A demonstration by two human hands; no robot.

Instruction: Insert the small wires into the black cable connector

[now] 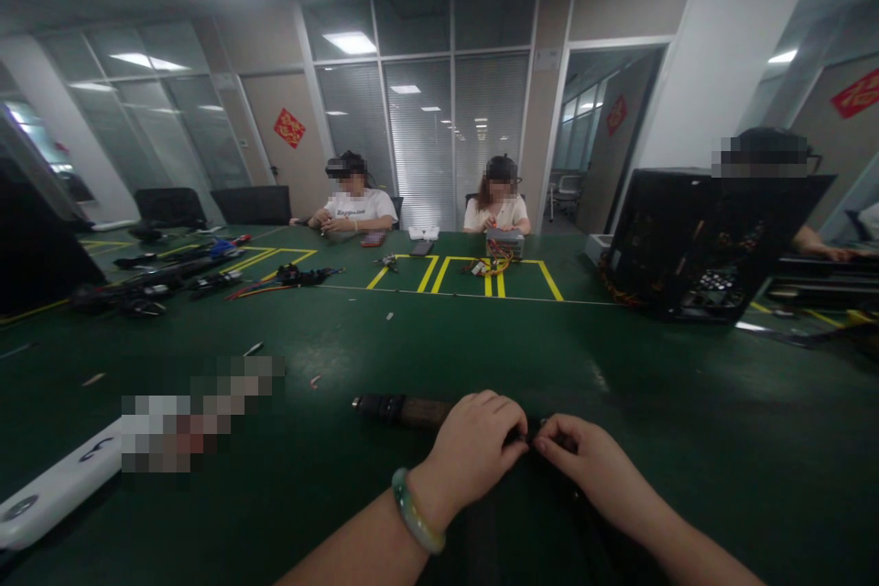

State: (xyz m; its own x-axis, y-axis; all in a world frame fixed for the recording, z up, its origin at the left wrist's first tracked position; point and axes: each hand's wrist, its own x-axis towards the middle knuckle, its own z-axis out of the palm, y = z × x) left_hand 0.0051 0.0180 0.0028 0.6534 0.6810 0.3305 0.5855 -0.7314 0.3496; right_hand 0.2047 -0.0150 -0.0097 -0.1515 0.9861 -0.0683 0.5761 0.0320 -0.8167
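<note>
In front of me on the green table (385, 348) lies a dark rod-like object (418, 412) with a brown middle and a small metal tip at its left end; I cannot make out its kind. My left hand (481, 435) has curled fingers at the right part of this rod and covers it there. My right hand (573, 449) is close beside it, thumb and fingertips pinched at something small and dark, mostly hidden. The fingertips of both hands almost meet. A green bangle (416, 513) circles my left wrist.
To the left lies a long white device (69, 476), partly blurred out. Cables and dark parts (295, 276) are heaped farther left. A black computer case (714, 247) stands at the right. Two people (357, 206) sit across the table; another person works behind the case.
</note>
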